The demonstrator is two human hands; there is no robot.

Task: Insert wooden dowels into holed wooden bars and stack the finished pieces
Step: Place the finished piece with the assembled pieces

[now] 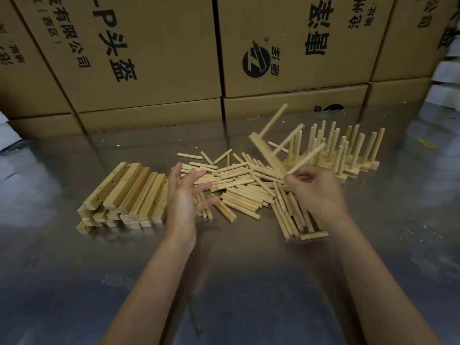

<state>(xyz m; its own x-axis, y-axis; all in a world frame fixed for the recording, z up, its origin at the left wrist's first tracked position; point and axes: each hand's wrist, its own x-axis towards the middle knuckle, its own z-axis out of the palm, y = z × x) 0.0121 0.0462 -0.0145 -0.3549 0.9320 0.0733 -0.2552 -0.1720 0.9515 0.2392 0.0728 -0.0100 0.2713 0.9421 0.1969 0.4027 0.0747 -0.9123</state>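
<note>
Your right hand (pixel 316 192) is curled around the near end of a bar (pixel 267 155) that already carries three dowels, and you hold it tilted up off the table (pixel 236 282), its far end raised and its pegs (pixel 288 139) slanting up to the right. One of those pegs runs down toward your fingertips, but whether you pinch it or only the bar, the blur does not let me tell. Your left hand (pixel 185 195) hangs above the table with the palm turned inward and the fingers spread and straight, holding nothing; the two hands are well apart. Between them, loose dowels (pixel 239 185) lie scattered in a wide heap, most of them flat and pointing every way, some running under your right wrist toward the near edge of the pile. To the left of your left hand sits a stack of bare bars (pixel 124 195), laid side by side in layers with their drilled holes showing on the upper faces. Behind your right hand, at the far right, finished pieces (pixel 348 150) stand close together with their dowels upright, the bars resting on the table. The held bar hovers just in front of that group, apart from it. Cardboard boxes (pixel 149 58) printed with black characters form a wall behind everything.
</note>
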